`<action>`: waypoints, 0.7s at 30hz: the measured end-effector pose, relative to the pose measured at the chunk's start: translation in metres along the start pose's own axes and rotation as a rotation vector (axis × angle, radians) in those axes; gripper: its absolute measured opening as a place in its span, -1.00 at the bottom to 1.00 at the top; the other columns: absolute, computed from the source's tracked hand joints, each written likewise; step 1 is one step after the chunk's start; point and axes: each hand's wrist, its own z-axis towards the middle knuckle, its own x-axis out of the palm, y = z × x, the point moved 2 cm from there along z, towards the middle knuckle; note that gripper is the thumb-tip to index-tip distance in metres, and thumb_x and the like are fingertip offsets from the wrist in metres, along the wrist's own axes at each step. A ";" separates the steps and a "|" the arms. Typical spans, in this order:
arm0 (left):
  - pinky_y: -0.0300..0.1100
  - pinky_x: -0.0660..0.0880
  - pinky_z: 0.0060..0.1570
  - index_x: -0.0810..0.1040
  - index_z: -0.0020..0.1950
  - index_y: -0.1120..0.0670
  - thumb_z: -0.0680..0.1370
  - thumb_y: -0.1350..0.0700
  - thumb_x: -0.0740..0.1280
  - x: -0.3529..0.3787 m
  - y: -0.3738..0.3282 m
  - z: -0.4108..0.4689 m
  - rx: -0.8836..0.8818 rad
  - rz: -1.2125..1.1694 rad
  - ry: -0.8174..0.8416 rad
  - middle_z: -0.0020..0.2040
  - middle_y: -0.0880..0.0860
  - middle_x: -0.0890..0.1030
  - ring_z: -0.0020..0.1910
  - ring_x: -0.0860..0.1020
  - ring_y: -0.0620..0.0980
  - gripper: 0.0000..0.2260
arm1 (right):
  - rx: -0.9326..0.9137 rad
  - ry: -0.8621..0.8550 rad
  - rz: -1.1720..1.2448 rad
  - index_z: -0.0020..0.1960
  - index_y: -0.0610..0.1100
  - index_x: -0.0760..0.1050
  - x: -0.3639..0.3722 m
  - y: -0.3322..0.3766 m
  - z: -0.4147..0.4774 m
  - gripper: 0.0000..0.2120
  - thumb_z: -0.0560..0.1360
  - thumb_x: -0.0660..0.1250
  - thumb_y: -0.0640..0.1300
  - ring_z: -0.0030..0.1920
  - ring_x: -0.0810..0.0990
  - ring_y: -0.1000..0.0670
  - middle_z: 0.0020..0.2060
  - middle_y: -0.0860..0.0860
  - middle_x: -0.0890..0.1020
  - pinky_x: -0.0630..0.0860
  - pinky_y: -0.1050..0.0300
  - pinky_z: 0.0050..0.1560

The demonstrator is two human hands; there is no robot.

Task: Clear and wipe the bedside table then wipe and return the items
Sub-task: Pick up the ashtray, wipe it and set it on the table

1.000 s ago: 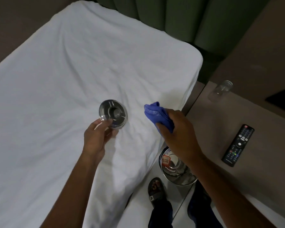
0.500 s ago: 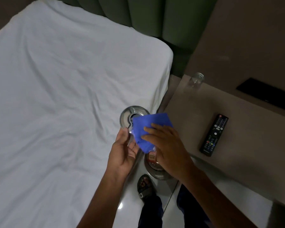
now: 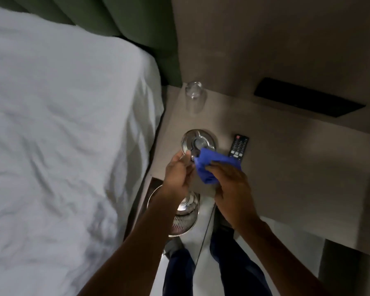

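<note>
My left hand (image 3: 178, 174) grips the near rim of a round metal ashtray (image 3: 198, 140), held over the left part of the beige bedside table (image 3: 286, 167). My right hand (image 3: 233, 189) holds a blue cloth (image 3: 214, 165) pressed against the ashtray's near right side. A black remote (image 3: 239, 147) lies on the table just right of the ashtray, partly hidden by the cloth. An upturned clear glass (image 3: 194, 95) stands at the table's far left corner.
The white bed (image 3: 62, 135) fills the left side, its edge close to the table. A metal waste bin (image 3: 184, 212) stands on the floor below my hands, beside my legs. A black panel (image 3: 308, 97) sits on the wall behind the table.
My left hand lifted the ashtray off the bed and carried it right, over the table. My right hand brought the blue cloth against it. My view swung right toward the table.
</note>
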 end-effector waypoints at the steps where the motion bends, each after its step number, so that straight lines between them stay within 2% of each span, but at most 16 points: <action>1: -0.20 0.61 -0.24 0.59 -0.02 0.05 0.61 0.13 0.28 0.017 0.002 0.013 -0.009 0.035 -0.038 -0.26 0.01 0.69 -0.33 0.63 -0.10 -0.90 | 0.061 -0.021 0.029 0.17 -0.10 0.52 -0.007 -0.016 0.000 -0.57 0.33 0.28 -0.31 0.08 0.61 -0.15 0.06 -0.08 0.65 0.54 -0.18 0.10; 3: -0.28 0.58 -0.42 0.57 -0.06 0.09 0.61 0.15 0.28 0.050 -0.001 0.037 0.021 0.051 -0.078 -0.27 0.05 0.68 -0.36 0.63 -0.09 -0.90 | 0.156 -0.054 0.100 0.22 -0.07 0.51 -0.020 -0.043 0.003 -0.59 0.41 0.14 -0.22 0.07 0.60 -0.10 0.08 -0.07 0.64 0.55 -0.14 0.09; 5: -0.30 0.59 -0.41 0.55 -0.07 0.12 0.62 0.16 0.28 0.083 -0.007 0.061 0.063 0.077 -0.087 -0.20 0.10 0.65 -0.31 0.61 -0.05 -0.89 | 0.208 -0.080 0.172 0.25 -0.04 0.49 -0.031 -0.066 0.008 -0.58 0.46 0.17 -0.34 0.07 0.59 -0.07 0.10 -0.06 0.62 0.56 -0.12 0.07; 7: -0.28 0.57 -0.42 0.55 -0.10 0.11 0.62 0.17 0.27 0.108 -0.010 0.086 0.094 0.123 -0.112 -0.20 0.12 0.62 -0.36 0.58 -0.04 -0.88 | 0.249 -0.111 0.234 0.27 -0.04 0.48 -0.045 -0.084 0.012 -0.58 0.50 0.20 -0.39 0.07 0.57 -0.03 0.11 -0.05 0.61 0.55 -0.01 0.08; 11: -0.23 0.59 -0.49 0.58 0.01 0.17 0.61 0.20 0.29 0.130 -0.011 0.131 0.124 0.196 -0.183 -0.13 0.18 0.61 -0.28 0.58 0.03 -0.91 | 0.344 -0.262 0.327 0.25 -0.10 0.45 -0.068 -0.120 0.007 -0.74 0.57 0.23 -0.20 -0.01 0.55 0.04 0.10 -0.05 0.54 0.47 0.26 -0.03; 13: -0.26 0.55 -0.52 0.59 -0.03 0.18 0.58 0.27 0.28 0.134 -0.012 0.144 0.136 0.229 -0.192 -0.10 0.19 0.61 -0.24 0.59 0.07 -0.91 | 0.430 -0.326 0.390 0.23 -0.05 0.41 -0.076 -0.138 -0.003 -0.76 0.56 0.25 -0.10 -0.10 0.54 0.14 0.01 0.04 0.55 0.42 0.45 -0.13; 14: -0.27 0.54 -0.53 0.57 -0.10 0.17 0.58 0.30 0.26 0.135 -0.011 0.150 0.149 0.246 -0.196 -0.14 0.17 0.62 -0.24 0.60 0.08 -0.87 | 0.497 -0.351 0.436 0.21 0.01 0.37 -0.081 -0.149 -0.011 -0.76 0.56 0.28 -0.08 -0.14 0.56 0.16 -0.04 0.10 0.56 0.43 0.46 -0.20; 16: -0.27 0.54 -0.54 0.52 -0.15 0.17 0.59 0.35 0.20 0.132 -0.012 0.157 0.160 0.271 -0.181 -0.25 0.14 0.65 -0.34 0.62 0.04 -0.81 | 0.646 -0.388 0.506 0.14 0.04 0.32 -0.085 -0.172 -0.029 -0.70 0.49 0.37 -0.06 -0.17 0.59 0.15 -0.09 0.10 0.57 0.48 0.31 -0.28; 17: -0.24 0.57 -0.48 0.53 -0.11 0.21 0.59 0.34 0.21 0.130 -0.014 0.159 0.168 0.308 -0.191 -0.24 0.16 0.68 -0.37 0.64 0.02 -0.85 | 0.710 -0.401 0.548 0.10 0.02 0.31 -0.086 -0.182 -0.037 -0.65 0.45 0.43 -0.06 -0.15 0.61 0.07 -0.09 0.03 0.58 0.52 0.20 -0.28; 18: -0.18 0.61 -0.36 0.56 -0.04 0.23 0.56 0.30 0.29 0.125 -0.015 0.165 0.193 0.382 -0.225 -0.16 0.19 0.69 -0.32 0.66 0.05 -0.94 | 0.758 -0.406 0.600 0.04 0.00 0.31 -0.087 -0.191 -0.044 -0.61 0.39 0.48 -0.05 -0.14 0.62 -0.02 -0.10 -0.05 0.57 0.55 0.07 -0.25; 19: -0.09 0.63 -0.18 0.58 0.04 0.24 0.50 0.23 0.37 0.122 -0.014 0.171 0.228 0.495 -0.268 -0.08 0.21 0.69 -0.18 0.68 0.11 -0.86 | 0.793 -0.407 0.659 -0.03 -0.02 0.32 -0.088 -0.198 -0.054 -0.59 0.31 0.52 -0.02 -0.15 0.61 -0.08 -0.15 -0.13 0.54 0.56 -0.01 -0.23; 21: 0.04 0.57 0.13 0.56 0.15 0.23 0.41 0.17 0.41 0.121 -0.015 0.168 0.381 0.738 -0.386 -0.03 0.15 0.64 0.10 0.62 0.21 -0.66 | 0.813 -0.370 0.781 -0.21 -0.01 0.29 -0.089 -0.208 -0.069 -0.58 0.21 0.54 0.03 -0.25 0.58 -0.09 -0.27 -0.22 0.43 0.52 -0.03 -0.25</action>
